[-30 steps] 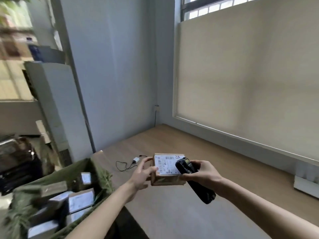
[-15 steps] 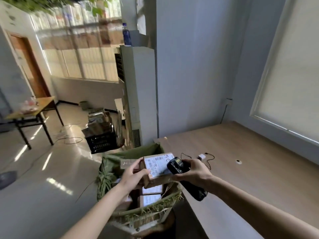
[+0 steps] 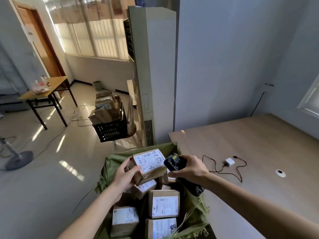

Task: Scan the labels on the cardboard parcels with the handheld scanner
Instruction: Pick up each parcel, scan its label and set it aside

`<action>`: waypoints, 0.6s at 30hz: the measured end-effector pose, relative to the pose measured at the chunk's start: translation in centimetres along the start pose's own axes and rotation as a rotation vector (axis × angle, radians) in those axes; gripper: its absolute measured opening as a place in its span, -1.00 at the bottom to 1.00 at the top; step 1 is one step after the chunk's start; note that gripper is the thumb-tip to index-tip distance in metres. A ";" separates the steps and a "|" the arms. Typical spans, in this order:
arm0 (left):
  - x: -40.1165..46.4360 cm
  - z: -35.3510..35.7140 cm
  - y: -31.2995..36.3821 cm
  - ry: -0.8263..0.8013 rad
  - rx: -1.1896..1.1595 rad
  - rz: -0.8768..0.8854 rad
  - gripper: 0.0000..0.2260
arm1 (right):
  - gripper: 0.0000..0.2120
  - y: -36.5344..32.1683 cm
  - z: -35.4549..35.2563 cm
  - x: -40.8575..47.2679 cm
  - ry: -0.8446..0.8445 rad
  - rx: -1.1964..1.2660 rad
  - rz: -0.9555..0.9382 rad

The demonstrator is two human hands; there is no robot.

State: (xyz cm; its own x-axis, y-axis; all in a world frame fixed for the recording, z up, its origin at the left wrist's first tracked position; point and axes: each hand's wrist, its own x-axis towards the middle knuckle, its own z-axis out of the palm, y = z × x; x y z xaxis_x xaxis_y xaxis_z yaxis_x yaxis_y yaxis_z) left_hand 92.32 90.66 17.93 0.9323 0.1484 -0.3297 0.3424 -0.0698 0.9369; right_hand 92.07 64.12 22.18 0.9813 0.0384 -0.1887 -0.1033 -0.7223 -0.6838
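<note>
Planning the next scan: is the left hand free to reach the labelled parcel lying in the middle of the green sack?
Probably not yet: the left hand already grips a parcel above the sack. The middle parcel lies uncovered.

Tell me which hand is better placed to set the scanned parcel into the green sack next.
Probably the left hand. It already grips the brown cardboard parcel with the white label directly above the open green woven sack, while the right hand is occupied holding the black handheld scanner.
</note>
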 end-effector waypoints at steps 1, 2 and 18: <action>1.4 0.2 0.0 0.004 -0.006 -0.009 -0.37 | -0.57 0.2 0.1 1.3 -0.001 -0.009 0.004; 2.6 0.4 -0.1 0.003 -0.008 -0.021 -0.35 | -0.57 0.4 0.2 2.5 -0.002 -0.017 0.009; 10.7 -1.0 0.9 -0.136 0.461 0.127 -0.59 | -0.50 0.1 1.6 4.9 0.096 -0.120 0.187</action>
State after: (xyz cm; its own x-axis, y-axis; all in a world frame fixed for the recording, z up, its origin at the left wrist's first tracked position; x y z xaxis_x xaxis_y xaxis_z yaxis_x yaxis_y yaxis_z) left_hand 102.54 93.13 15.37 0.9662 -0.0180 -0.2571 0.2119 -0.5122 0.8323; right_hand 96.63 65.28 20.05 0.9585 -0.1655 -0.2320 -0.2700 -0.7880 -0.5533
